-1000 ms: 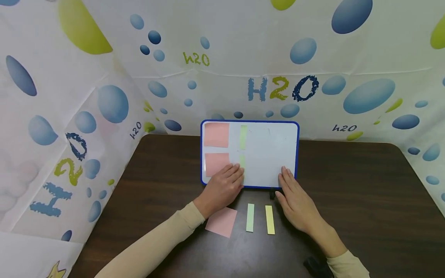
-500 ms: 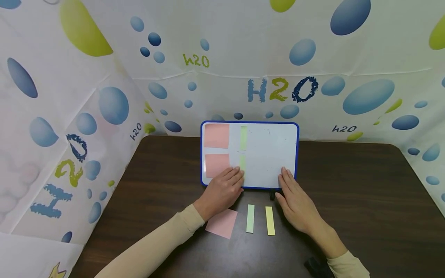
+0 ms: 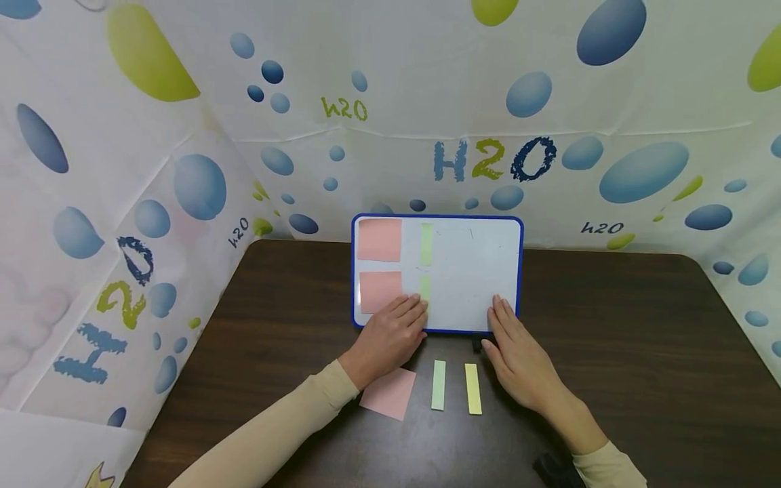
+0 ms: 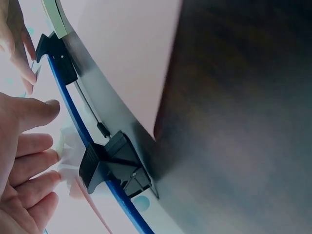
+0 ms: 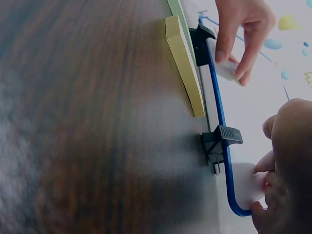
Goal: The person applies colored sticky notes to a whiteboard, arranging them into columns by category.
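A whiteboard with a blue frame leans back in a stand with black clips. On its left side are two pink sticky notes, one above the other. Beside them run two narrow green sticky strips, also stacked. The left hand touches the lower green strip with its fingertips and hides the strip's bottom end. Its thumb stands apart from the fingers in the left wrist view. Near the board's lower right corner, the right hand rests its extended fingers on the white surface.
In front of the board lie a pink sticky-note pad, a green strip pad and a yellow strip pad on the dark wooden table. A black object sits by the right sleeve. A printed sheet hangs behind.
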Tool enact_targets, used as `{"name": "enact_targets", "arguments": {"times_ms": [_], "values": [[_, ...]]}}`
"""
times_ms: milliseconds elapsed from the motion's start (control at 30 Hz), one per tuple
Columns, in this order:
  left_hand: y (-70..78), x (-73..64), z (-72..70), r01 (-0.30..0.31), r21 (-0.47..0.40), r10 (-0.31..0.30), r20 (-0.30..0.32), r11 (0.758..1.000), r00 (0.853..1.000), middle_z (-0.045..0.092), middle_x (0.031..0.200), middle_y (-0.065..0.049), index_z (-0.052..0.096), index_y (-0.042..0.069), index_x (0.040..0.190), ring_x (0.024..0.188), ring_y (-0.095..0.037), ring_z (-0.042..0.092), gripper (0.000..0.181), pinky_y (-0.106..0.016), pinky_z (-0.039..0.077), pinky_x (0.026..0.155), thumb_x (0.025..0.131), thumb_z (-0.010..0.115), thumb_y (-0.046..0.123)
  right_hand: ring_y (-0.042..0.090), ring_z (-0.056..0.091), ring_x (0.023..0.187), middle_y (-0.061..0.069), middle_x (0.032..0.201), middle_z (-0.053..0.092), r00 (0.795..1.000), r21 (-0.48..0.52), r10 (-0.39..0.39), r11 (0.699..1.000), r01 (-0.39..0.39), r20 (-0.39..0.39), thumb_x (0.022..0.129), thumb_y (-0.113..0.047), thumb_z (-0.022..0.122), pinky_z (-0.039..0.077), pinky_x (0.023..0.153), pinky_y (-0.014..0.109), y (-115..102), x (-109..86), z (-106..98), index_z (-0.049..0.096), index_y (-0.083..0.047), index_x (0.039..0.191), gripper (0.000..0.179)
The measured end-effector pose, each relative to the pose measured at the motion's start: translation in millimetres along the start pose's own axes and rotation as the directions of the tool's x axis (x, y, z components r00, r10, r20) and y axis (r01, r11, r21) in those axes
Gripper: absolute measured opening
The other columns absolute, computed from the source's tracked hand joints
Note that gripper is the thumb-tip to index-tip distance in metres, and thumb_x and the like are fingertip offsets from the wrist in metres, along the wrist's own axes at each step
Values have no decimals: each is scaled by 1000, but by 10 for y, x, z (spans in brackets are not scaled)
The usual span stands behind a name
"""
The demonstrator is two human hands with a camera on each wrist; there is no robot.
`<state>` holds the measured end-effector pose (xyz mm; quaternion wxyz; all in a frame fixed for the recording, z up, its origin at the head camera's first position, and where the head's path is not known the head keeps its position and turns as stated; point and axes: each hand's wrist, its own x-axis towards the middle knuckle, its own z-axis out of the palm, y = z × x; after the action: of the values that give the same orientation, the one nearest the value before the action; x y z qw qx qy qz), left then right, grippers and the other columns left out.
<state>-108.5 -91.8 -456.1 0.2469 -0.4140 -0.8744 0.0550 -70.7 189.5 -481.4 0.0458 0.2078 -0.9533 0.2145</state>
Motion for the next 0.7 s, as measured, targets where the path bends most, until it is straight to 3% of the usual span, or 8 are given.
{"name": "enact_targets", "arguments": {"times_ms": [700], "values": [[37,-4,-28,45,-46,-44,20,998,999,70,132,-9,72,6,126,130,-23,64,40,-37,47,116,94,73,30,32,17,159,13,172,15,1000,14,7,1000,-7,-3,109,-32,44,28,125,55,-18,-15,-51,28,0,159,62]]}}
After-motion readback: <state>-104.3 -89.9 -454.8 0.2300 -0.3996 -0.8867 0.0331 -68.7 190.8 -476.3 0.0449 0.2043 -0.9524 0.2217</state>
